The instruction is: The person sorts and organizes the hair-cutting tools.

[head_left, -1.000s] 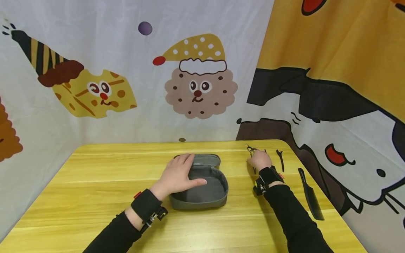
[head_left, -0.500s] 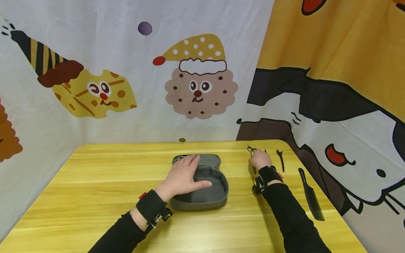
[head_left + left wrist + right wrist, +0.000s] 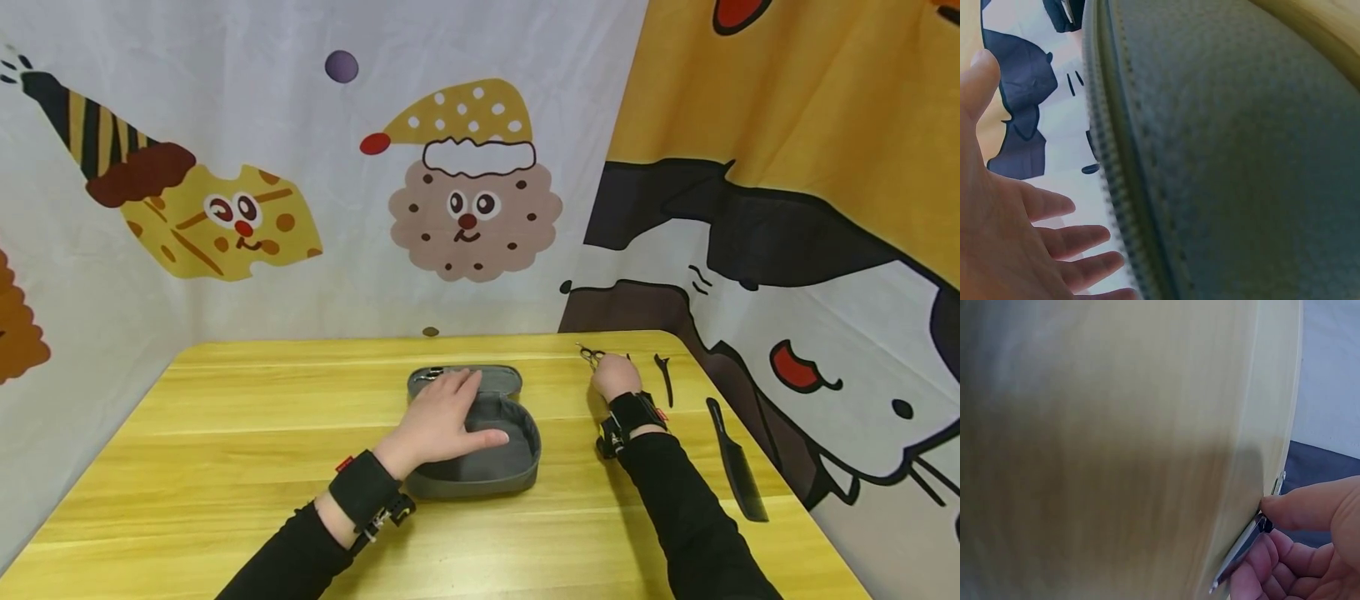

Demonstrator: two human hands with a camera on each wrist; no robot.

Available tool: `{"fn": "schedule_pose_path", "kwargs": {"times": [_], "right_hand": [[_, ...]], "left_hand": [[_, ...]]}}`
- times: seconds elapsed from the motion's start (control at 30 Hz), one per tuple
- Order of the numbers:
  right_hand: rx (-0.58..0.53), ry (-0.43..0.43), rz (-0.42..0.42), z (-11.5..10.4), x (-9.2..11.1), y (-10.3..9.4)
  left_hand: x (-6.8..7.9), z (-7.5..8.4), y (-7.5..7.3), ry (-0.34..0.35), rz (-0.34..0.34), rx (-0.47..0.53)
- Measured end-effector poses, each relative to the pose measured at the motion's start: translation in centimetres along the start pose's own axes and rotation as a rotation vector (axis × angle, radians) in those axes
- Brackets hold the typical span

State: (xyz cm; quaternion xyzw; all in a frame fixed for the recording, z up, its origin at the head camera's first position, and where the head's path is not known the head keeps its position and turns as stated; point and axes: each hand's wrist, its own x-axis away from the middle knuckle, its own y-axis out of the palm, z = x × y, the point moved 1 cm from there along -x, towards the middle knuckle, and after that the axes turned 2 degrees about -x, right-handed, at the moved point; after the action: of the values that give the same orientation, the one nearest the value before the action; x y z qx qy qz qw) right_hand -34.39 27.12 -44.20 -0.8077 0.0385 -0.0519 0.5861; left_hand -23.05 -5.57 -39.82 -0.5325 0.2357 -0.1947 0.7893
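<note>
Silver scissors [image 3: 1242, 549], pinched in the right grip [image 3: 617, 377], jut beyond it; the left grip [image 3: 444, 425] is spread.

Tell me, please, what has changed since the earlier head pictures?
The left hand moved rightward over the open gray case, uncovering the left end of the lid. The scissors, pinched in the right hand, shifted slightly left. The case, the comb and the black clip stayed in place.
</note>
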Motion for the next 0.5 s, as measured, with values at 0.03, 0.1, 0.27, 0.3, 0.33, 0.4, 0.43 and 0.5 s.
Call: {"fn": "schedule_pose_path", "kwargs": {"times": [0.03, 0.1, 0.27, 0.3, 0.33, 0.4, 0.43, 0.5], "right_hand": [[0.002, -0.001, 0.001, 0.0, 0.0, 0.0], [0.011, -0.006, 0.004, 0.0, 0.0, 0.1], [0.034, -0.037, 0.015, 0.0, 0.0, 0.2], [0.038, -0.043, 0.017, -0.1, 0.0, 0.2], [0.041, -0.046, 0.018, -0.1, 0.0, 0.2], [0.043, -0.047, 0.014, -0.2, 0.0, 0.1], [0.044, -0.042, 0.013, -0.2, 0.0, 0.1], [0.046, -0.038, 0.008, -0.3, 0.0, 0.0]], "left_hand": [[0.0, 0.1, 0.0, -0.001, -0.003, -0.003], [-0.1, 0.2, 0.1, 0.0, -0.006, -0.003], [-0.2, 0.7, 0.1, 0.02, 0.0, 0.026], [-0.2, 0.8, 0.1, 0.026, 0.0, 0.032], [-0.2, 0.9, 0.2, 0.031, 0.002, 0.04], [-0.3, 1.0, 0.2, 0.035, -0.002, 0.05], [-0.3, 1.0, 0.3, 0.035, -0.005, 0.054], [-0.4, 1.1, 0.3, 0.036, -0.007, 0.071]]}}
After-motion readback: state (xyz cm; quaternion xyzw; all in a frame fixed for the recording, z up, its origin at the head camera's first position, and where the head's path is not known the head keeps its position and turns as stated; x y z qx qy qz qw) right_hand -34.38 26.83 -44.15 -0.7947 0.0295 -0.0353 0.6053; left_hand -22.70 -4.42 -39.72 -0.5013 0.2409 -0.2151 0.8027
